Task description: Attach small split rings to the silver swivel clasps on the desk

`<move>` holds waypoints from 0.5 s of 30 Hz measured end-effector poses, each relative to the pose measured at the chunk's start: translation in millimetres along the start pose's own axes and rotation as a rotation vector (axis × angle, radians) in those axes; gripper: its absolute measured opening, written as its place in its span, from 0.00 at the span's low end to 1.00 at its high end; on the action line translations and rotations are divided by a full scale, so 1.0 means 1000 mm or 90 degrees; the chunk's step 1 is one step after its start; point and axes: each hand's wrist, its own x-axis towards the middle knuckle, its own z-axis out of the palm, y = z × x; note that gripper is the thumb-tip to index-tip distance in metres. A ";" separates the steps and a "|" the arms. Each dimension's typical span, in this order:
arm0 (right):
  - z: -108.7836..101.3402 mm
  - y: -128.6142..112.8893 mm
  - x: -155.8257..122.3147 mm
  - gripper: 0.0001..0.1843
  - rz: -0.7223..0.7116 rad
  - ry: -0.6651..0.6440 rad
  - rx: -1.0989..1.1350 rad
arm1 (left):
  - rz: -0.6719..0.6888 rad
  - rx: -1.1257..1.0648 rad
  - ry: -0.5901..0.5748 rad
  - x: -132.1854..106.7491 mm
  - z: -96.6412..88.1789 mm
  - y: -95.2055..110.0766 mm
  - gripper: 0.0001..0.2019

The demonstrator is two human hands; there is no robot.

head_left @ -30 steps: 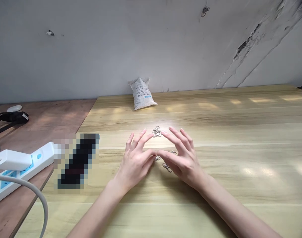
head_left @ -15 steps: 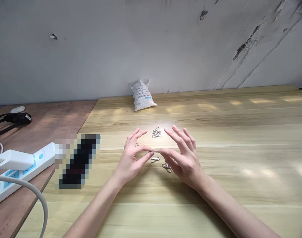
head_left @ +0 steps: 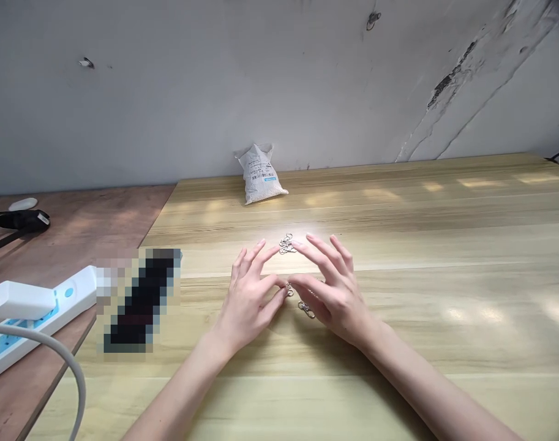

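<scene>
My left hand point(head_left: 249, 300) and my right hand point(head_left: 332, 291) hover low over the wooden table, fingers spread, with their thumbs and fingertips meeting near the middle. A small silver swivel clasp point(head_left: 289, 289) sits right at those fingertips, and I cannot tell whether it is pinched or lying on the wood. Just below my right hand lies a second silver clasp point(head_left: 306, 310). A small heap of tangled silver clasps point(head_left: 286, 244) rests beyond the fingertips, touching neither hand. My right hand may hide other clasps.
The light wooden table point(head_left: 421, 306) runs to the back wall, with a white printed bag point(head_left: 259, 174) at its far edge. A pixelated dark patch point(head_left: 139, 300) covers part of the left side. Left of it, on a lower brown table point(head_left: 100, 233), are a white power strip point(head_left: 40, 306) and grey cable point(head_left: 54, 349).
Both hands have drawn closer together and lowered over the clasps. The small clasp at my fingertips now shows lower than the pinch point of half a second ago. The view has shifted slightly.
</scene>
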 end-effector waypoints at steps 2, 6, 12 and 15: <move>0.000 -0.001 0.000 0.09 0.030 0.030 0.018 | -0.043 -0.047 0.014 0.000 -0.001 0.000 0.05; 0.000 -0.004 -0.001 0.09 0.056 0.054 0.035 | -0.084 -0.161 0.008 -0.001 -0.002 -0.001 0.05; -0.001 -0.003 -0.001 0.06 0.079 0.042 0.028 | -0.142 -0.233 0.055 0.000 -0.005 -0.010 0.04; -0.002 -0.001 -0.001 0.05 0.086 0.020 0.026 | -0.152 -0.233 0.067 0.000 -0.006 -0.011 0.05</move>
